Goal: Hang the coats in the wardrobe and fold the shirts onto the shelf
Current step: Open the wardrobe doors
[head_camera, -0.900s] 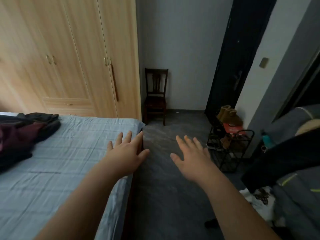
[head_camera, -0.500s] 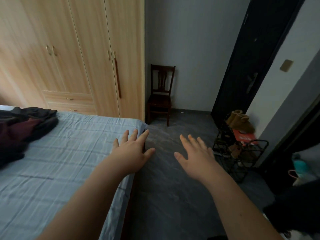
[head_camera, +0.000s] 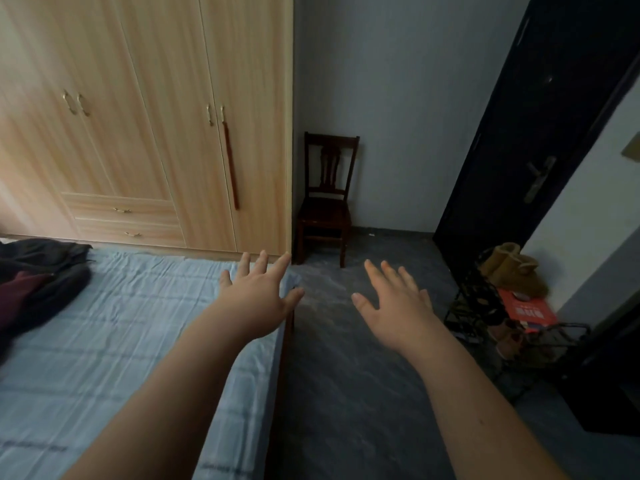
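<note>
Since a moment ago both of my hands sit a little further out ahead of me, and the dark heap that filled the right edge of my view is gone from sight; the wardrobe now fills more of the upper left.

My left hand (head_camera: 258, 299) reaches forward above the bed's near right corner, fingers straight and spread wide, thumb out to the side, holding nothing. My right hand (head_camera: 394, 301) is stretched out over the dark floor (head_camera: 346, 393), well off the bed's right edge, fingers also wide and straight, empty.

On the pale blue bed (head_camera: 114, 341) the pile of coats (head_camera: 38, 275), dark cloth with a maroon piece in it, lies at the left edge near the far side, well apart from both hands. I cannot tell which pieces in it are coats and which are shirts.

Beyond the bed's far edge stands the wardrobe (head_camera: 156, 116) in light wood, all its doors closed, two drawers low down. Just beside its right side a dark wooden chair (head_camera: 327, 202) stands against the grey wall. A black door (head_camera: 519, 133) stands to the right, and near it a wire shoe rack (head_camera: 485, 306) carries tan boots (head_camera: 512, 268) and a red box (head_camera: 530, 310).
</note>
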Demonstrator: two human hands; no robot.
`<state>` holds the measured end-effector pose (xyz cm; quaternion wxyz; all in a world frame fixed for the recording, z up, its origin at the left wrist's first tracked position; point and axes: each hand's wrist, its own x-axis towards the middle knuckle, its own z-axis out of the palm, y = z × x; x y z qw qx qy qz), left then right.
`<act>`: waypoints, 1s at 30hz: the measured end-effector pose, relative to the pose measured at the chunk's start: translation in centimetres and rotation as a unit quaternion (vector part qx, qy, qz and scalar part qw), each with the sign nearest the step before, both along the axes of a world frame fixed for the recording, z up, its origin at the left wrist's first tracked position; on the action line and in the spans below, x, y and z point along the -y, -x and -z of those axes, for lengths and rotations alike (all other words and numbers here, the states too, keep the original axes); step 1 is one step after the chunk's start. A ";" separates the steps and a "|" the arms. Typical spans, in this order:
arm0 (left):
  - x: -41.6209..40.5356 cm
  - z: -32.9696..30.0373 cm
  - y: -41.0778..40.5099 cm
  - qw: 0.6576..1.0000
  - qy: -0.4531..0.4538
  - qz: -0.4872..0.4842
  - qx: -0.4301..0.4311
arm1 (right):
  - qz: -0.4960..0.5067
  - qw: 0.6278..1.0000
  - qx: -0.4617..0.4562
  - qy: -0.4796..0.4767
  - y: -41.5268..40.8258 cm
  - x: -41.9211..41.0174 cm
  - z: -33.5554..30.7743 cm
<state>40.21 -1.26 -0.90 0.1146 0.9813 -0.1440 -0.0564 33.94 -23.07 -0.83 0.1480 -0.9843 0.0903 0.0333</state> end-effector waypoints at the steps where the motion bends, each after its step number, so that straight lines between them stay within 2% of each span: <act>1: 0.4 0.0 -1.6 1.000 -0.003 0.001 -0.004 | 0.003 1.000 -0.002 -0.005 -1.4 0.3 0.1; 11: 7.6 3.0 -17.8 0.999 -0.024 0.026 -0.027 | -0.002 1.000 -0.023 -0.004 -17.6 7.3 3.2; 17: 14.6 1.7 -30.2 1.000 -0.013 0.020 -0.007 | -0.025 1.000 -0.010 0.001 -30.5 15.2 2.5; 22: 18.6 0.7 -40.2 0.999 0.014 -0.027 0.033 | -0.047 0.999 0.007 0.004 -40.9 19.8 1.5; 26: 19.7 2.8 -46.2 0.999 -0.003 -0.035 -0.029 | -0.087 0.996 -0.025 0.009 -48.4 20.6 2.5; 30: 19.2 4.9 -53.8 0.995 -0.011 -0.088 -0.040 | -0.116 0.992 -0.040 0.018 -56.9 20.8 3.5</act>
